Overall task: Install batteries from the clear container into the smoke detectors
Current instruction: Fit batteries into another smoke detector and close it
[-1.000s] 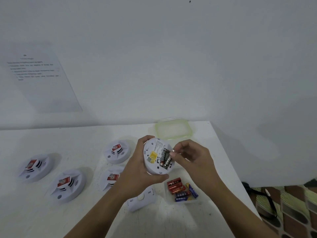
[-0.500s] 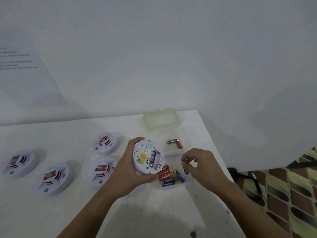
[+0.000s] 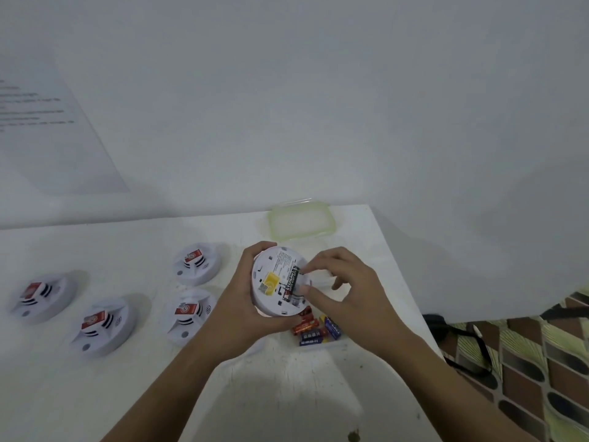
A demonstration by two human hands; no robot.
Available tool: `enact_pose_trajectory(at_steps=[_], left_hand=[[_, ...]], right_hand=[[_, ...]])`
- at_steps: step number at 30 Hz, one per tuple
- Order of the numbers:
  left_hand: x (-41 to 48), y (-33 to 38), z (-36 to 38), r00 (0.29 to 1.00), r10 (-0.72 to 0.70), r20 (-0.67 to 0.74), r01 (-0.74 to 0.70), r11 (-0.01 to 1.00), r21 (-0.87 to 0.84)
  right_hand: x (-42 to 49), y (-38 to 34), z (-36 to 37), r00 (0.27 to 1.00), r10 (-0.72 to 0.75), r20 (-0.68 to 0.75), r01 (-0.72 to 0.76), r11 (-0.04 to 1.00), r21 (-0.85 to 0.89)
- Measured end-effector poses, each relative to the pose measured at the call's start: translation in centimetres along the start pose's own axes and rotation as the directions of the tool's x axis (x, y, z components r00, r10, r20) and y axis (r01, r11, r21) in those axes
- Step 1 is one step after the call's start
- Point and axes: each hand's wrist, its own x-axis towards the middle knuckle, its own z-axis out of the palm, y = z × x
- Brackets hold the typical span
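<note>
My left hand (image 3: 237, 317) grips a white round smoke detector (image 3: 271, 263), held above the table with its back and yellow label turned up to me. A black battery (image 3: 291, 280) lies in its open compartment. My right hand (image 3: 347, 295) pinches that battery's ends with thumb and forefinger. Just below the detector, the clear container (image 3: 334, 343) on the table holds several red and blue batteries (image 3: 310, 328). My hands and the detector hide the container's far part.
Several white smoke detectors with red labels rest face up to the left: two close by (image 3: 197, 264) (image 3: 188, 315), two farther out (image 3: 100, 327) (image 3: 39, 296). The green-rimmed lid (image 3: 299, 220) lies by the wall. The table edge (image 3: 411, 301) runs past my right hand; a black cable (image 3: 462, 341) lies on the patterned floor.
My right hand has come up from the container with a battery and now holds it in the detector's compartment. The left hand still holds the detector.
</note>
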Motion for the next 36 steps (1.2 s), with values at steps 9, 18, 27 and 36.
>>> enact_pose_trajectory(at_steps=[9,18,27,36], left_hand=[[0.0,-0.7,0.2,1.000,-0.023,0.014,0.023,1.000,-0.011],[-0.7,-1.7,0.0,0.994,-0.080,0.080,0.078,0.996,0.034],[-1.0,-1.7,-0.1,0.991,-0.083,0.103,0.074,0.994,0.082],[-1.6,-2.2,-1.4,0.987,-0.120,0.103,0.105,0.985,0.139]], right_hand=[[0.2,1.0,1.7,0.992,0.102,0.071,-0.112,0.983,0.147],[-0.1,2.0,3.1,0.972,0.180,0.150,-0.195,0.976,0.094],[-0.4,2.5,3.5,0.972,0.172,0.163,-0.193,0.973,0.125],[-1.3,2.2,3.7,0.985,0.064,0.161,-0.089,0.984,0.157]])
